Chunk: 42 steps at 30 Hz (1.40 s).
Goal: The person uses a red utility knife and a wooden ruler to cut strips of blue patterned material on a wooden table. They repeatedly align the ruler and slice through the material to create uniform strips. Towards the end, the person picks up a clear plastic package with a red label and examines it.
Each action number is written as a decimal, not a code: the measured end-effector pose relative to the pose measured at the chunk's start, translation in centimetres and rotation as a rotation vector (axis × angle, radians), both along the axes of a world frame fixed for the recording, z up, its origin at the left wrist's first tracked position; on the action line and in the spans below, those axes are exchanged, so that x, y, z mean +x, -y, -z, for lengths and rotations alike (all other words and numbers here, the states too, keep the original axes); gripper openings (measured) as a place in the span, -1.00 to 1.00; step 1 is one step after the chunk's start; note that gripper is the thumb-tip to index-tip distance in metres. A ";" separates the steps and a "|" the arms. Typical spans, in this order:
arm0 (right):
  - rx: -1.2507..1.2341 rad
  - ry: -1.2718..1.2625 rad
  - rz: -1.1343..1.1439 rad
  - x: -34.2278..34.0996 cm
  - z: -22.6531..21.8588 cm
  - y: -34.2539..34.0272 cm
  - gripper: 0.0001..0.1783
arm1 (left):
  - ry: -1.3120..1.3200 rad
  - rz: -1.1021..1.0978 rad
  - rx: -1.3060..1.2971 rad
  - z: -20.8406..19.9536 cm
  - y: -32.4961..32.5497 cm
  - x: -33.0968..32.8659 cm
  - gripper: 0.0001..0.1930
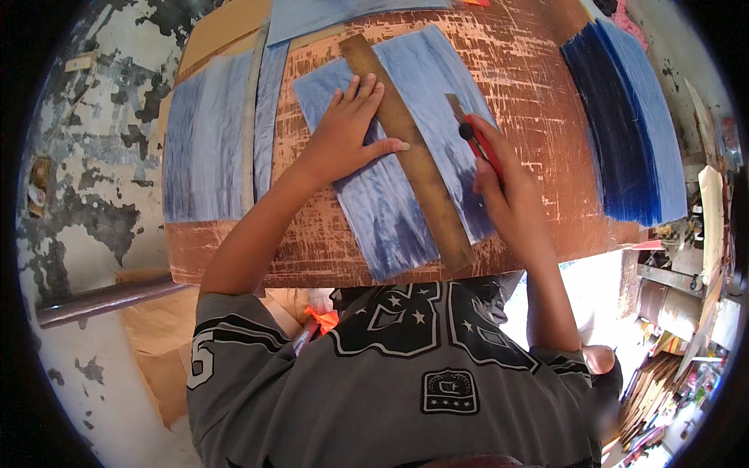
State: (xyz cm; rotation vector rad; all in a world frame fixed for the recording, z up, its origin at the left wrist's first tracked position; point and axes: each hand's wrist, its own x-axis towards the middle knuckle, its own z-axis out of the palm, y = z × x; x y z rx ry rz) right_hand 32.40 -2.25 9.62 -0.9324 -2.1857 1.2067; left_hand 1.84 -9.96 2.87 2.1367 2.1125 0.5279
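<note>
A blue, streaky sheet point(382, 214) lies at a slant on the scratched brown table point(538, 86) in front of me. Across it runs a long, flat brown straightedge point(425, 179), with parts of the sheet showing on both sides. My left hand point(339, 136) lies spread out, its fingertips on the upper part of the straightedge and its thumb on the edge farther down. In my right hand point(511, 187) is a red utility knife point(489, 152) with a black knob. Its blade points up and left, over the sheet's right part; whether it touches the sheet I cannot tell.
A thick stack of blue sheets point(647, 132) stands at the table's right side. More blue sheets point(207, 140) lie at the left, beside a long narrow strip point(253, 117). Another blue sheet point(335, 17) is at the far edge. Cluttered shelves point(671, 304) stand at the right.
</note>
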 end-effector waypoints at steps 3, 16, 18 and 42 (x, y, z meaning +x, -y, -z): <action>0.113 0.011 -0.044 -3.5 0.8 -2.0 -0.42 | 0.028 0.002 0.026 0.4 -0.1 0.0 0.18; 0.460 0.082 -0.087 -14.1 3.1 -8.7 -0.49 | 0.076 0.002 0.086 0.6 0.3 0.0 0.19; 0.474 0.040 -0.099 -14.8 3.3 -9.5 -0.49 | 0.074 0.013 0.093 0.7 0.1 0.0 0.19; 0.172 -0.119 0.013 -7.5 0.4 -5.6 -0.49 | 0.004 0.010 0.106 0.8 -0.1 0.1 0.08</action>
